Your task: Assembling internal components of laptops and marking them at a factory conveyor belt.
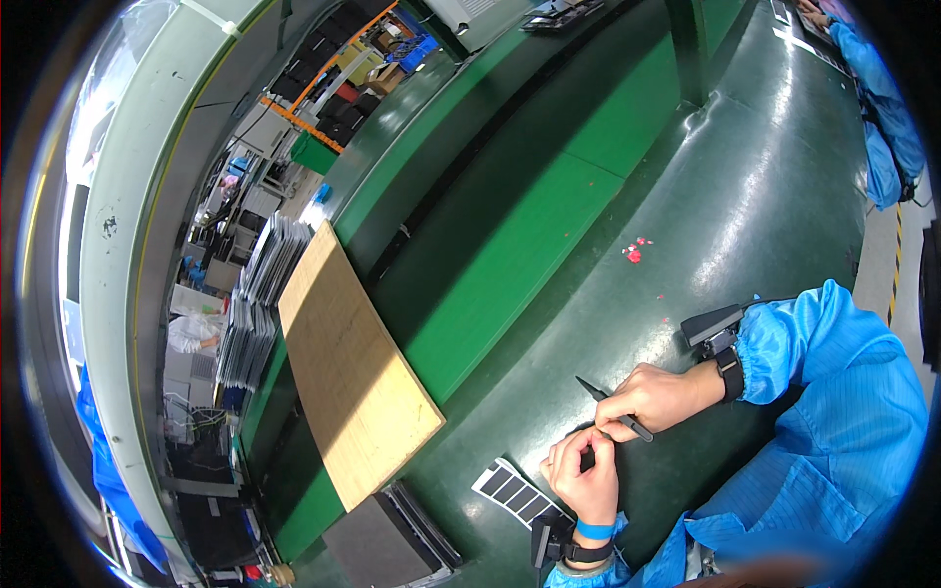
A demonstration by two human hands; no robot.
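Note:
My right hand [659, 400] is closed round a slim black pointed tool [591, 389]. One tapered end sticks out beyond the fingers and the other shows below them; its exact kind is not clear. Against it, fingers nearly touching, is my left hand [582, 476], curled in a pinch. Something small and dark shows between its fingers, too hidden to name. Beside the left wrist lies a white sheet [482, 483] with a row of black rectangular pieces on it. Both wrists carry straps with small black devices, below blue sleeves.
A wooden board [358, 367] lies across the green bench [706, 186]. Next to its near end sits a stack of dark flat panels [387, 541]. Red scraps [635, 254] are scattered farther up. At the far right is another person's blue sleeve [875, 83]. Grey stacked sheets [250, 338] stand left.

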